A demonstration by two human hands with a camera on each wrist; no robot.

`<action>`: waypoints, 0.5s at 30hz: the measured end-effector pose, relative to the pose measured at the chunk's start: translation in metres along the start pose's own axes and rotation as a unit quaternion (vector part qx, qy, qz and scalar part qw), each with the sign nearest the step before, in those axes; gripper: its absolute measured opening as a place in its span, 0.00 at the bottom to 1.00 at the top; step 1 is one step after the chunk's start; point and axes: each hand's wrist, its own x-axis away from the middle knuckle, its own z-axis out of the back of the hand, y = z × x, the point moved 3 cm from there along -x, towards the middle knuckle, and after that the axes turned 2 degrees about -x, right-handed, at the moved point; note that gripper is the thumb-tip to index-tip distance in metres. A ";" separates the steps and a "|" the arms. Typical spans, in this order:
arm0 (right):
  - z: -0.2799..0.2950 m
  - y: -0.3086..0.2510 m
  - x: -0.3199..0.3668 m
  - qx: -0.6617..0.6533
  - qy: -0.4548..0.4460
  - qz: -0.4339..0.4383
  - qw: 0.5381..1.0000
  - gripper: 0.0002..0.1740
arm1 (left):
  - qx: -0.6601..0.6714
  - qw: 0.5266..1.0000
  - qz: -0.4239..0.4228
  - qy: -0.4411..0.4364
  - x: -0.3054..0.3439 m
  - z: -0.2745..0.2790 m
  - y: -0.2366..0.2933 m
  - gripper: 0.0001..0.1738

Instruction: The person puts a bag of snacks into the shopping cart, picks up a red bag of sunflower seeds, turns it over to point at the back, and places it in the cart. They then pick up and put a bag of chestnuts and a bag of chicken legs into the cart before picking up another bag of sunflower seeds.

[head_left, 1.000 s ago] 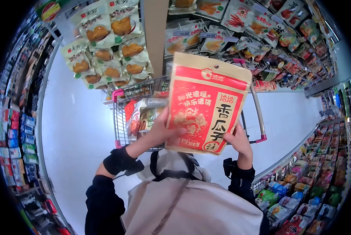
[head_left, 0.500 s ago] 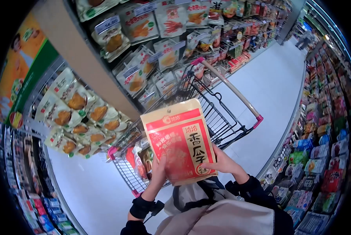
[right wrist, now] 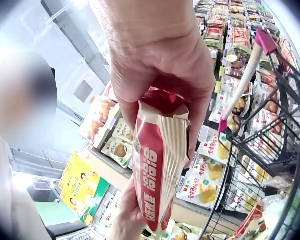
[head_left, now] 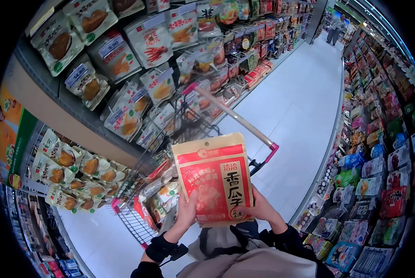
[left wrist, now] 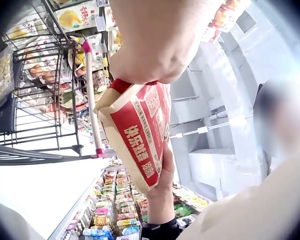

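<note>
Packet [head_left: 213, 178] sits between left hand [head_left: 187, 212] and right hand [head_left: 264, 209], long axis running up past both; each pinches one side, low down. Neither hand is nearer.

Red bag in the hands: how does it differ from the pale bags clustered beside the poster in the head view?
The red bag is mainly red with tan edges; the pale bags are whitish.
The red bag shows large black characters; the pale bags show golden-brown food.
The left hand and right hand hold the red bag; neither touches the pale bags.
Both are printed packages.
</note>
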 end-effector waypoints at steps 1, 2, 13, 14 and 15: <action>0.016 0.002 0.005 0.010 0.015 0.003 1.000 0.43 | -0.006 1.000 -0.004 -0.009 -0.004 -0.014 -0.003 0.17; 0.034 0.008 0.010 0.020 0.030 0.005 0.999 0.43 | -0.012 1.000 -0.008 -0.018 -0.007 -0.031 -0.006 0.17; 0.262 0.004 0.079 -0.100 0.159 0.098 0.977 0.35 | -0.022 0.985 -0.031 -0.167 -0.051 -0.283 -0.029 0.19; 0.280 0.003 0.088 -0.101 0.171 0.107 0.974 0.35 | -0.029 0.980 -0.036 -0.193 -0.056 -0.304 -0.029 0.19; 0.296 0.001 0.097 -0.099 0.186 0.112 0.971 0.35 | -0.033 0.974 -0.043 -0.221 -0.061 -0.324 -0.029 0.20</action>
